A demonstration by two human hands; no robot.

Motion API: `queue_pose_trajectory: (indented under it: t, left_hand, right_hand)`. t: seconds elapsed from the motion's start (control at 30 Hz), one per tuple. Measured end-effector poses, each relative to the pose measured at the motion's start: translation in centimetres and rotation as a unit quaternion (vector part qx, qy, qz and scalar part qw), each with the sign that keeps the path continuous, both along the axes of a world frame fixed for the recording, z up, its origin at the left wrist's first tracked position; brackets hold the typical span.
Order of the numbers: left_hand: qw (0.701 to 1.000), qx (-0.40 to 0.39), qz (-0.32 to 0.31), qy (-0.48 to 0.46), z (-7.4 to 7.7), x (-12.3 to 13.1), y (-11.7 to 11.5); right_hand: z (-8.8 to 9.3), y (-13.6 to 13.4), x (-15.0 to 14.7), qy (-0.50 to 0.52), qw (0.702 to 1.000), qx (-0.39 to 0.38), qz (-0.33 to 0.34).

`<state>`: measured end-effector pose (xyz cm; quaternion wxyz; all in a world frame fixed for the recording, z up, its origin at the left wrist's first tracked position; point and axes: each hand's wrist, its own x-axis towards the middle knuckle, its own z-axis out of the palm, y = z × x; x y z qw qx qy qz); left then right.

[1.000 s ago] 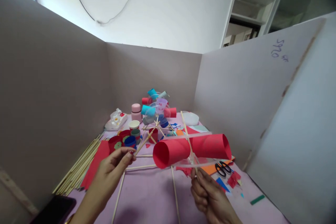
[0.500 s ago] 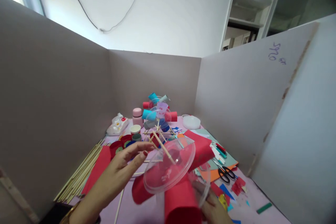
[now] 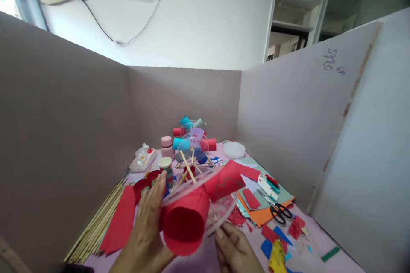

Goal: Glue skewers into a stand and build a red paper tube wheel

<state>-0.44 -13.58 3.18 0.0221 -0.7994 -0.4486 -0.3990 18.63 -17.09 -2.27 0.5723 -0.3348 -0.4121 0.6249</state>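
Between my hands is a paper-tube model (image 3: 185, 226): red rolled tubes sandwiched between two clear plastic discs, tilted, with one tube's open end facing me. A wooden stick (image 3: 188, 166) rises from the upper disc (image 3: 192, 187). My left hand (image 3: 149, 217) is closed around the model's left side, fingers pointing up and thumb beneath the front tube. With thumb and fingers together, my right hand (image 3: 235, 247) pinches the rim of the lower clear disc (image 3: 224, 217) at the front right. The fingertips under the disc are partly hidden.
A similar tiered model (image 3: 192, 140) stands at the back, beside a pink flask (image 3: 167, 147) and a paper cup (image 3: 165, 163). Wooden sticks (image 3: 96, 226) lie left. On the right are scissors (image 3: 280, 213), coloured paper (image 3: 288, 200), markers (image 3: 269, 187) and scraps. Grey partitions (image 3: 184, 98) enclose the table.
My left hand has come from apart, beside the upper disc, to hold the model's side. The model has shifted left and turned. My right hand has moved to the lower disc's front rim.
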Motion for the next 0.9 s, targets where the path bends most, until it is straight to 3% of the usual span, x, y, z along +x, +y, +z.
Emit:
queue_pose_trajectory:
  t: [0.17, 0.33, 0.47, 0.6, 0.77, 0.9]
  left_hand:
    - [1.000, 0.008, 0.013, -0.017, -0.7, 0.1, 0.3]
    - [0.998, -0.009, 0.009, -0.065, -1.8, -0.3, 0.3]
    - [0.983, -0.133, -0.038, -0.119, -0.2, -2.0, -0.4]
    - [0.957, -0.191, -0.055, -0.212, 1.1, -4.0, -0.7]
    - [0.962, -0.195, -0.029, -0.187, 1.7, -3.9, -0.5]
    - [0.969, -0.165, 0.016, -0.184, 3.2, -2.6, -0.4]
  right_hand:
    - [0.3, 0.1, -1.8, 0.012, 0.999, 0.040, 0.021]
    - [-0.5, 0.6, -2.5, 0.018, 0.998, 0.049, 0.034]
    - [-1.4, 1.1, -1.3, 0.002, 0.999, 0.034, 0.042]
    - [-1.7, 1.5, 0.0, -0.032, 0.999, 0.020, 0.023]
    - [-1.3, 1.4, 0.4, -0.079, 0.995, 0.052, -0.036]
    - [-0.9, 1.3, 0.5, -0.151, 0.978, 0.110, -0.095]
